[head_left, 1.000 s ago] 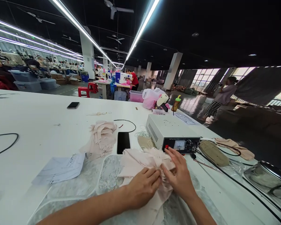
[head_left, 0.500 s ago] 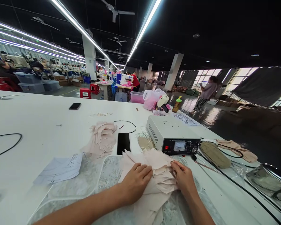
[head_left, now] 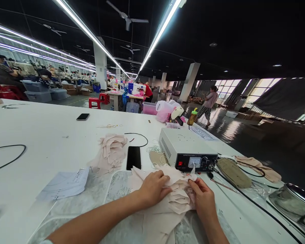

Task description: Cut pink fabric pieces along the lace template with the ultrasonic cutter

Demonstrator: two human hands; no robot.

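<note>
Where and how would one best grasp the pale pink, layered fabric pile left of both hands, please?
The pile is likely best pinched by its left edge, coming from the left: its layers lie loose and ruffled, and the flat black rectangular phone sits close on its right.

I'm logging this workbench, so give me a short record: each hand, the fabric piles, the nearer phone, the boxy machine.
Left hand: resting on the pale fabric pieces
Right hand: pinching an edge of those pieces
Nearer phone: lying flat, screen dark
Second pile: left of that phone
Boxy machine: beyond the right hand, red switch on its front
</note>
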